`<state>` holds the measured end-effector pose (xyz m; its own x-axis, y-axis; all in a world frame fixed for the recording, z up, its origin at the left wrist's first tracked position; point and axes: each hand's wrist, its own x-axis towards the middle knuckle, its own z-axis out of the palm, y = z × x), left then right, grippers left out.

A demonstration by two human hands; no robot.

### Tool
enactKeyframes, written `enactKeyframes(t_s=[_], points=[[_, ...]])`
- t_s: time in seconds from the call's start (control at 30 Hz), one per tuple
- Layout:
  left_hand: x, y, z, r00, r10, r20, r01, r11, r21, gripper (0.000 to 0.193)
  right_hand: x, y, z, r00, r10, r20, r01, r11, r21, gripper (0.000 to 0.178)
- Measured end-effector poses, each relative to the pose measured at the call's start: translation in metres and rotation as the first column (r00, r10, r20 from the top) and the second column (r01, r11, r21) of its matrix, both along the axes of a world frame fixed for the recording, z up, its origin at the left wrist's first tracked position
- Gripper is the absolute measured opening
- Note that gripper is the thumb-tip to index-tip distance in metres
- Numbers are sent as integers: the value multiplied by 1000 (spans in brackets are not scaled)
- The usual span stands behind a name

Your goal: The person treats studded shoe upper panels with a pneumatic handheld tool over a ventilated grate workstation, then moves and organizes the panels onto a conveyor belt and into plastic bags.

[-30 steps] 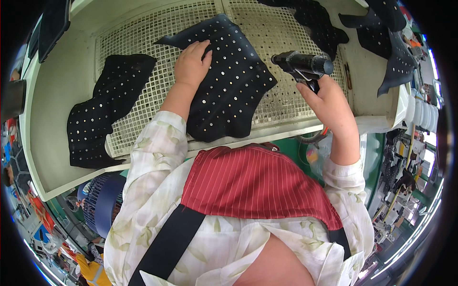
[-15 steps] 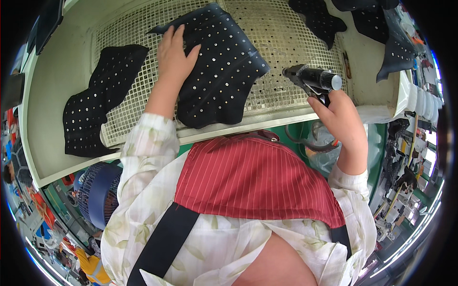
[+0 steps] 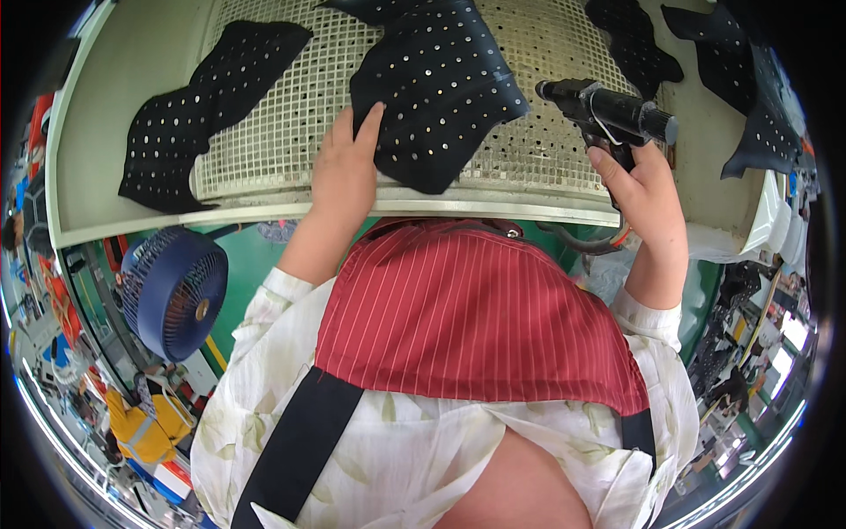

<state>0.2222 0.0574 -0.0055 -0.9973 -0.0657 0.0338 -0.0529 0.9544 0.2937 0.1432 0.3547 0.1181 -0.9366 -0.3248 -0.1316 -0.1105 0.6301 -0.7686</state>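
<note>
A black leather-like piece (image 3: 432,97) dotted with small pale round spots lies on the pale grid of a shallow tray (image 3: 546,204). My left hand (image 3: 346,176) is at this piece's lower left edge, fingers stretched out and a fingertip touching the edge. My right hand (image 3: 650,194) grips a black spray gun (image 3: 608,108) by its handle. The gun hangs over the right part of the grid, its nozzle end pointing left toward the piece. What the fingers behind the handle do is hidden.
Another spotted black piece (image 3: 211,101) lies to the left on the grid. More dark pieces (image 3: 630,40) lie at the far right, one draped near the tray's right rim (image 3: 762,132). A blue fan (image 3: 174,293) stands below the tray's left front edge. A hose (image 3: 586,242) hangs under the front edge.
My left hand has slid from the middle of the spotted piece to its lower left edge. The piece appears turned slightly. The spray gun stays in my right hand, and the whole view has shifted.
</note>
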Motion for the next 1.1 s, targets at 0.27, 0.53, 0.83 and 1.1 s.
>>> enactKeyframes(t_s=[0.27, 0.53, 0.83, 1.1], points=[[-25, -36, -4, 958, -152, -244, 104, 974, -199, 69, 5, -14, -1, 993, 106, 43, -100, 988, -116, 27], [-23, -33, -13, 951, -118, -285, 59, 976, -209, 70, 12, -57, -1, 874, 469, 129, -485, 860, 157, 31], [-16, -30, -11, 959, -94, -268, 54, 986, -155, 68, 6, -30, 1, 935, 299, 189, -342, 900, 270, 31], [-26, -34, -3, 959, -120, -255, 97, 990, -103, 69, -2, 8, 4, 985, 121, 125, -135, 984, 115, 29]])
